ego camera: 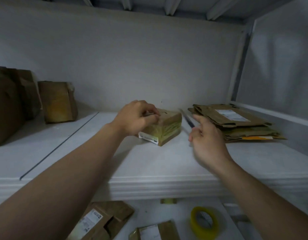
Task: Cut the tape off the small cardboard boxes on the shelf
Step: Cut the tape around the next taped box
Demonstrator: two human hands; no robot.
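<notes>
A small cardboard box (pixel 168 129), wrapped in yellowish clear tape with a white label on its near side, sits in the middle of the white shelf (pixel 149 170). My left hand (pixel 137 118) lies over the box's top left, fingers curled down onto it. A knife (pixel 187 118) with a dark handle and thin blade lies just right of the box. My right hand (pixel 207 141) is blurred, with fingers spread. Its fingertips are at the handle's end, and the thumb is off the handle.
A stack of flattened cardboard boxes (pixel 236 122) lies at the right of the shelf. Two brown boxes (pixel 58 101) stand at the far left. On the shelf below are a yellow tape roll (pixel 204 222) and more cardboard boxes (pixel 101 220).
</notes>
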